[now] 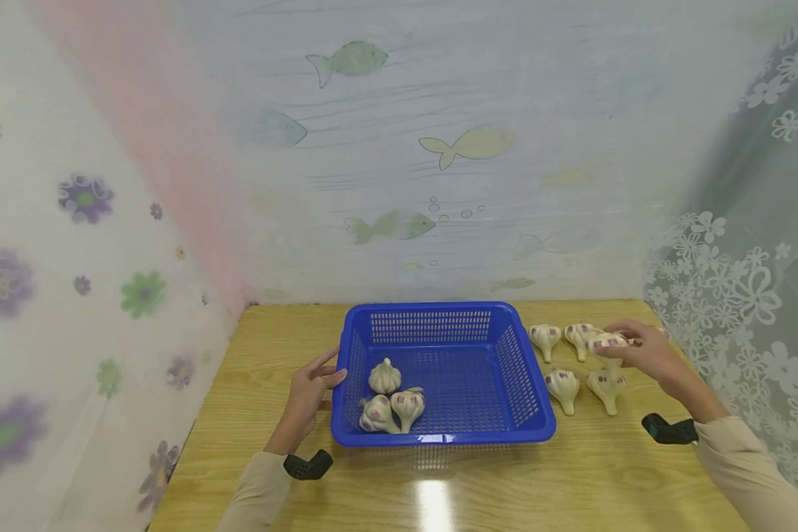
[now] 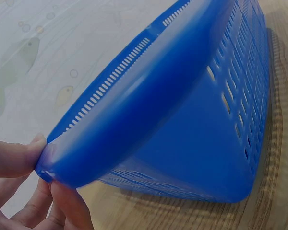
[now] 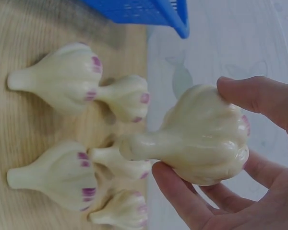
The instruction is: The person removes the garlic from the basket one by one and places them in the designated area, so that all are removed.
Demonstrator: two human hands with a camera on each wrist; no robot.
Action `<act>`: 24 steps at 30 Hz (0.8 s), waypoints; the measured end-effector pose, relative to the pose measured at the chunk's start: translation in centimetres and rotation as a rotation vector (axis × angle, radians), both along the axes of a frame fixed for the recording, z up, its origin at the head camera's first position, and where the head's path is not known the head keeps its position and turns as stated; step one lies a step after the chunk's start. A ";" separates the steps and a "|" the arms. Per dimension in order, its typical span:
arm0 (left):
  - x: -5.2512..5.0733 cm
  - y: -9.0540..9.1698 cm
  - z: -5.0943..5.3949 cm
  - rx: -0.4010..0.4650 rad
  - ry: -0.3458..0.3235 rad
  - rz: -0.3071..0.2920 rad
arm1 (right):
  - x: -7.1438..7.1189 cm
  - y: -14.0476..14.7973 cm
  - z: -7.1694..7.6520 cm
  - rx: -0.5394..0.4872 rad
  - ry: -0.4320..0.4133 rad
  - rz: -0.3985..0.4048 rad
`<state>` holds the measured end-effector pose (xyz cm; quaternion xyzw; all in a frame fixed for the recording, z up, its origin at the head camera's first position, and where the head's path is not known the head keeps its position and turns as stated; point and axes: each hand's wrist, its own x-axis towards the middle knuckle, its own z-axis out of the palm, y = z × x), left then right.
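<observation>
My left hand (image 1: 306, 395) pinches the left rim of a blue plastic basket (image 1: 445, 439), thumb on top and fingers beneath, as the left wrist view shows. Inside the basket's left side lie three garlic bulbs (image 1: 385, 377), cream with some purple patches. My right hand (image 1: 652, 358) holds another garlic bulb (image 3: 206, 136) between thumb and fingers, raised above the table. Below and around it, several more garlic bulbs (image 1: 563, 388) lie on the table to the right of the basket, most with stems toward me.
The wooden table (image 1: 273, 340) reaches back to a pale sheet (image 1: 399, 177) with fish drawings. A flowered curtain (image 1: 86, 295) hangs along the left, and a white-flowered sheer one (image 1: 758, 295) along the right. Each wrist carries a small black device (image 1: 308, 465).
</observation>
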<state>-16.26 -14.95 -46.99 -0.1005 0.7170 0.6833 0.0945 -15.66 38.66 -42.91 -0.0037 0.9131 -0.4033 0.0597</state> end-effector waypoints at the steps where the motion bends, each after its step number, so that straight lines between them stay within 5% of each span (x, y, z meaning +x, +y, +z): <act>1: 0.0 0.0 0.0 0.001 -0.001 0.002 | 0.0 0.1 -0.1 0.000 -0.002 -0.001; 17: 0.0 0.2 0.0 -0.004 0.001 -0.003 | 0.8 2.3 -1.4 -0.027 -0.063 -0.028; 24: -0.8 -0.4 -1.9 0.027 -0.004 0.010 | 1.2 3.3 -2.2 -0.033 -0.092 -0.060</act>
